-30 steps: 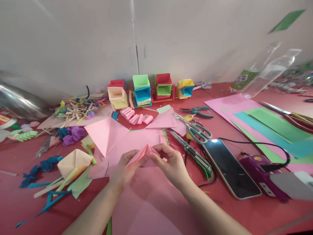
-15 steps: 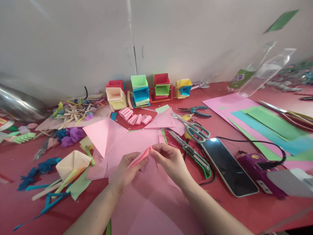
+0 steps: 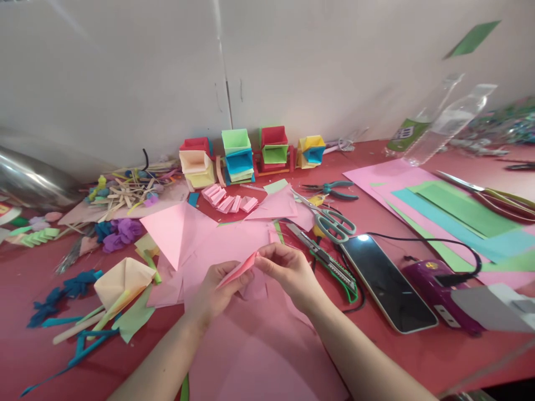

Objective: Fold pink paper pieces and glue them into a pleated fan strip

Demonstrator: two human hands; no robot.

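Note:
A small folded piece of pink paper is held up between my two hands, above the pink sheets on the table. My left hand is closed around its lower left part. At its upper right tip, my right hand pinches the edge between thumb and fingers. The underside of the fold is hidden by my fingers. Several small folded pink paper pieces lie in a row beyond my hands. A pink paper with a standing triangular flap lies to the left.
Right of my hands are scissors, a utility knife, a phone and a purple charging adapter. Colourful paper boxes stand by the wall. Paper flowers and a cream folded paper lie left. Plastic bottles stand back right.
My hands keep the same hold on the folded pink paper and have barely moved. The view has shifted slightly, so the surroundings on the right appear a little further left.

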